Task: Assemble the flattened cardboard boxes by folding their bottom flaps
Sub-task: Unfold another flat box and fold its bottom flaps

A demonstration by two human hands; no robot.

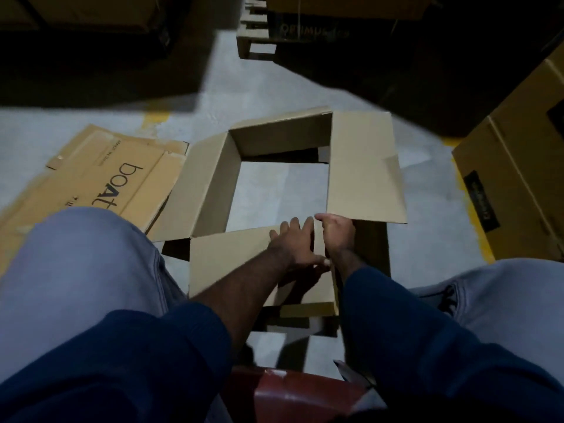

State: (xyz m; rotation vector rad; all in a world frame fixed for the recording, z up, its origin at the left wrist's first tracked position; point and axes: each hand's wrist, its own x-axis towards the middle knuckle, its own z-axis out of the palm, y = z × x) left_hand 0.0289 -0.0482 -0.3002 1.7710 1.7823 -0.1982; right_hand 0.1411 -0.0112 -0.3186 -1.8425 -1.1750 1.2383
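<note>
The box (213,184) stands on the grey floor (274,190) between the person's knees, squared up, with bare floor showing through its middle. Its four flaps spread outward. The left hand (293,244) lies flat on the near flap (238,261), fingers (294,224) straight and pressing on the cardboard. The right hand (337,236) sits just beside it at the near right corner, fingers curled over the box edge, gripping it. A flattened box (100,178) printed "boAt" lies on the floor at the left, touching the open one. Large boxes (518,184) stand to the right, and a pallet (256,41) beyond.
</note>
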